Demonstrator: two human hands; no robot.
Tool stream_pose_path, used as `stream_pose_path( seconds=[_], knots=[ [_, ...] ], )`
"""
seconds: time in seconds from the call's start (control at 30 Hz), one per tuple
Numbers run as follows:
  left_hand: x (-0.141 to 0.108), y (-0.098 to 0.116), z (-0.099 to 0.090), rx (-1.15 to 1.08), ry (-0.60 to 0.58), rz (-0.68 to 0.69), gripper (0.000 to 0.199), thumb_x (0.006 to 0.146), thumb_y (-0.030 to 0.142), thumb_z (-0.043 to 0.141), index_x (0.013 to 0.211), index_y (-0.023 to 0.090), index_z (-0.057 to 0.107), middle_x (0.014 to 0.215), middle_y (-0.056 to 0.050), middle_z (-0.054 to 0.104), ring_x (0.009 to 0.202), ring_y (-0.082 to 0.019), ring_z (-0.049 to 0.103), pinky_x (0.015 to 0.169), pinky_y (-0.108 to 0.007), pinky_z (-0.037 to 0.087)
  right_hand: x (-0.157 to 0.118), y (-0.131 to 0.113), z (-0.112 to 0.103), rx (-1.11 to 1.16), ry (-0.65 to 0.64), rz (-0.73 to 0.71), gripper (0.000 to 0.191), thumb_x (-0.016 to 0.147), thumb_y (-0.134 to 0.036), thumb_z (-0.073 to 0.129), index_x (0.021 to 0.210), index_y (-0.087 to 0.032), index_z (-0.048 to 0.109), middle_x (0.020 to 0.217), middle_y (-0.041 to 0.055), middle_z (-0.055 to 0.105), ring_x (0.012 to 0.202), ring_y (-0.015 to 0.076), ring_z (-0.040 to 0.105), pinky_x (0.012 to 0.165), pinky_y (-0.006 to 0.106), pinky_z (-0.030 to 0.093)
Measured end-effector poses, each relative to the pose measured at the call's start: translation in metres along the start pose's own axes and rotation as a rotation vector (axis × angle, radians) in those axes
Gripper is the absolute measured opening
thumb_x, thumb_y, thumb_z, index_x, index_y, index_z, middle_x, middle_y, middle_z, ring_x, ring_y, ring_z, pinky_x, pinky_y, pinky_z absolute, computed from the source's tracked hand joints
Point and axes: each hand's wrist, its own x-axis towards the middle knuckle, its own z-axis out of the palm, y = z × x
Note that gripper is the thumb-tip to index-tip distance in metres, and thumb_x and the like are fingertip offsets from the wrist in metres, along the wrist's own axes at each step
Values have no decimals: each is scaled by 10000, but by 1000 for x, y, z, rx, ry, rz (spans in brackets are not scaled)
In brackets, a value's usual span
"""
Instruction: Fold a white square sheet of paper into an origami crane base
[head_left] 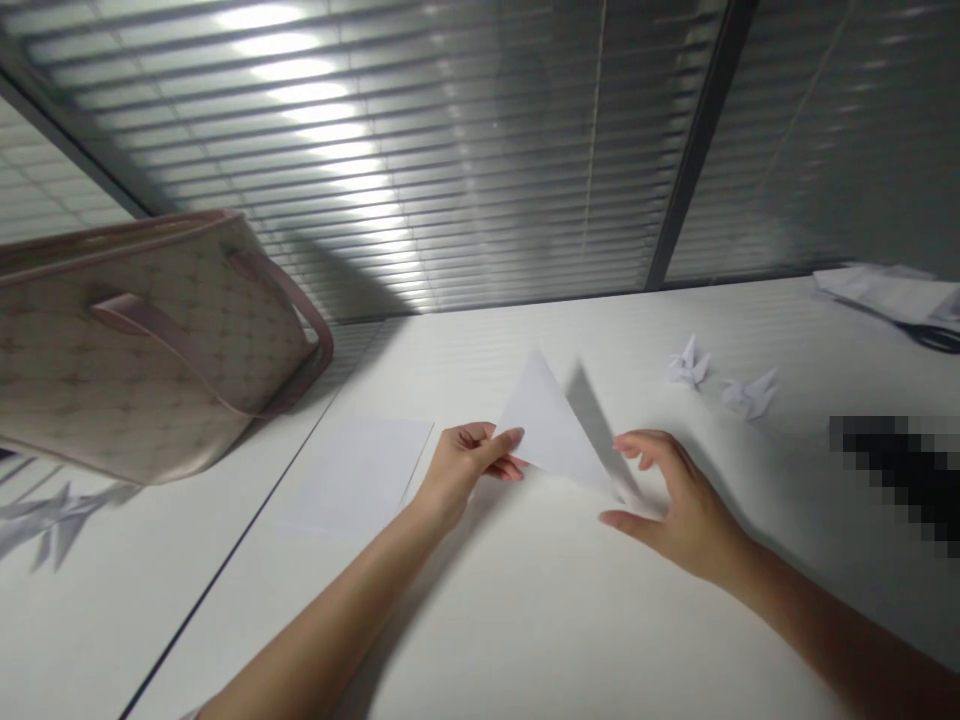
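Several pieces of white paper lay about the desk [517, 630]. At far left, a beige tote bag [142, 350] with pink handles hung into view, and below it sat a grey spiky shape [60, 515], too dim to identify. Right of the bag, a flat paper sheet [352, 480] lay beside the left hand [461, 475]. That hand was closed on the left corner of a folded paper triangle [551, 425], with the thumb on top and the fingers curled beneath. The triangle was held just above the desk, pointing one corner toward the far side. Its longest edge sloped from that far point down to a right tip, which came close to the right hand [675, 500]. This hand was open, its fingers arched on the far side of the tip and its thumb on the near side, and no firm grip showed. Only the left hand held the paper. Farther right stood two small paper cranes [688, 365], then a pixelated patch [892, 480] hid part of the view. At far right, a stack of papers [885, 295] lay beside black-handled scissors [934, 338].
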Motion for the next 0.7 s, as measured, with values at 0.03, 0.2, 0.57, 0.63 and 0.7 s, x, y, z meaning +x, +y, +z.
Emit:
stream_pose_path(
  seconds=[0.03, 0.2, 0.57, 0.63, 0.7],
  knots=[
    [-1, -3, 4, -4, -9, -8, 276, 711, 371, 767, 630, 133, 653, 570, -34, 679, 494, -126, 620, 526, -216, 491, 0, -1, 1, -63, 0, -83, 585, 680, -417, 768, 1195, -239, 554, 1192, 109, 591, 1072, 283, 563, 949, 449, 457],
    [-8, -11, 21, -27, -70, -32, 357, 712, 473, 740, 671, 131, 648, 647, -80, 711, 591, -168, 666, 598, -253, 508, 2, -6, 4, -107, -80, -239, 325, 852, -221, 594, 1159, -309, 655, 1216, 22, 655, 1210, 249, 536, 1076, 451, 388],
    [-1, -17, 14, 119, 248, 119, 385, 662, 444, 775, 870, 186, 578, 846, -37, 649, 755, -165, 597, 609, -245, 449, 10, -6, 6, 420, -4, 285, 386, 897, -501, 495, 949, -164, 674, 887, 48, 710, 780, 245, 711, 697, 393, 630],
    [0, -18, 14, 139, 286, 118, 489, 638, 418, 798, 1013, 205, 565, 1066, -73, 629, 903, -182, 589, 685, -253, 456, 11, -6, 5, 502, -40, 311, 382, 892, -501, 508, 952, -159, 667, 896, 52, 700, 826, 243, 700, 720, 399, 629],
    [0, -15, 13, 144, 228, 88, 520, 624, 424, 806, 1036, 183, 600, 1120, -105, 630, 963, -211, 594, 744, -276, 463, 11, -6, 4, 558, -64, 328, 373, 879, -501, 530, 954, -164, 670, 911, 56, 694, 854, 243, 688, 720, 403, 628]
  ],
)
